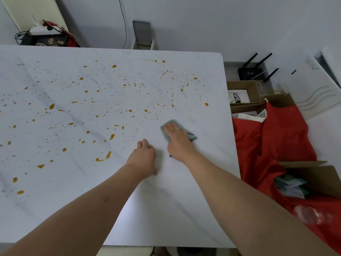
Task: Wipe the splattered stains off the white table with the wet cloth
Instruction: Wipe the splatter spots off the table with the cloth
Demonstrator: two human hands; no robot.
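**Right hand flat on the cloth, left hand resting beside it**

The right hand (pixel 178 140) lies palm down on the cloth (pixel 170 124), fingers stretched out together and pressing it to the table (pixel 166 209). It is not a grasp: the fingers lie flat over the cloth, not curled round it. The pale green cloth shows past the fingertips and at the far side of the hand, with a darker part sticking out to the right; motion blur softens its edges.

The left hand (pixel 144 159) rests on the bare tabletop just beside the right, holding nothing. Its fingers are close together and pointing away from the person; how far they bend cannot be told.

The stains (pixel 103 111), orange-brown drops and specks, cover the far and left parts of the marbled white top. The nearest ones lie just beyond and left of the cloth. The area under and near both forearms looks clean.

Off the right edge lie red fabric (pixel 280 130), cardboard boxes (pixel 241 87) and a black router (pixel 251 71). No writing or label can be read anywhere.
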